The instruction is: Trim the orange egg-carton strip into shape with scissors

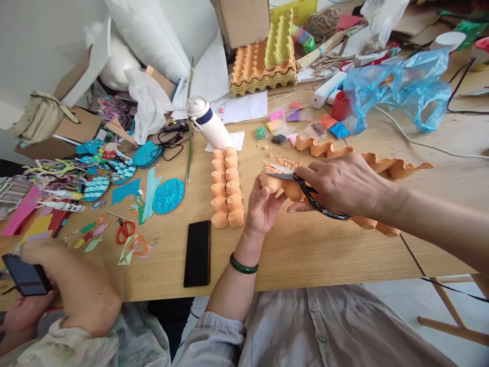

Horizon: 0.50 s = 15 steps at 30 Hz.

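Note:
My left hand (263,210) is closed round one end of an orange egg carton strip (270,183), its cups turned upward as domes. In my right hand (342,186) is a pair of black-handled scissors (320,205). The scissor blades lie across the top of the end cup, close to its cut edge. Part of the strip is hidden behind my right hand. Small orange carton scraps (284,162) are scattered just beyond the blades. To the left stands a double row of orange egg carton cups (219,189), domes upward.
Wavy orange carton strips (324,148) lie behind my right hand. A white bottle (210,122), a black phone (197,254), red scissors (125,230) and a blue plastic bag (401,86) are around. At the left, another person holds a phone (26,275).

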Each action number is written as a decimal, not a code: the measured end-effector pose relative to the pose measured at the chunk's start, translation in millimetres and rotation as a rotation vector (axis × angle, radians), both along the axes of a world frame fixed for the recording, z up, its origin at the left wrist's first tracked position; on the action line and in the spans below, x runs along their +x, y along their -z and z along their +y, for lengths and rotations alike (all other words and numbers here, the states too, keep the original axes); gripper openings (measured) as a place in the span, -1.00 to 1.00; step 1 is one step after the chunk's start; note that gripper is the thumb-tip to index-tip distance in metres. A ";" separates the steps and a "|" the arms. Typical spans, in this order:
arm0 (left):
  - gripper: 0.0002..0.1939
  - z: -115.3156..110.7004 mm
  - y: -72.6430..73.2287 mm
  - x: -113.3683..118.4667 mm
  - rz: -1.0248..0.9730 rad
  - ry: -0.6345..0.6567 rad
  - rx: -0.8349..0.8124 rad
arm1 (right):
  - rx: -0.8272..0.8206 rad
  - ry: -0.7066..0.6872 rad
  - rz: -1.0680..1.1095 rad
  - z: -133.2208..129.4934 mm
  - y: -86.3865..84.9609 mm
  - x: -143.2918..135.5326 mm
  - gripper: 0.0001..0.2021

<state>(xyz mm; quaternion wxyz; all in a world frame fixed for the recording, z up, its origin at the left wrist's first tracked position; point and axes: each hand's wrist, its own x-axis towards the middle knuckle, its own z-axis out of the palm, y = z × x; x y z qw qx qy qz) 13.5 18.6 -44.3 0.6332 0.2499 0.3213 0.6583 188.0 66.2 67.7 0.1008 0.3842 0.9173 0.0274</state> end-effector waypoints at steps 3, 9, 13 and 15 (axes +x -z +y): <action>-0.51 -0.1 0.6 -0.8 0.005 0.000 -0.006 | 0.020 -0.035 0.000 1.5 2.1 2.4 -0.30; -0.59 -0.7 2.0 -0.9 0.029 -0.036 -0.046 | 0.072 -0.072 0.106 4.9 8.3 9.3 -0.36; -0.59 0.2 3.3 -0.4 0.025 -0.014 -0.037 | 0.040 -0.022 0.035 3.9 4.0 7.8 -0.32; -0.57 0.5 3.4 0.1 0.002 0.006 -0.016 | 0.013 -0.002 -0.026 2.9 -0.8 6.2 -0.37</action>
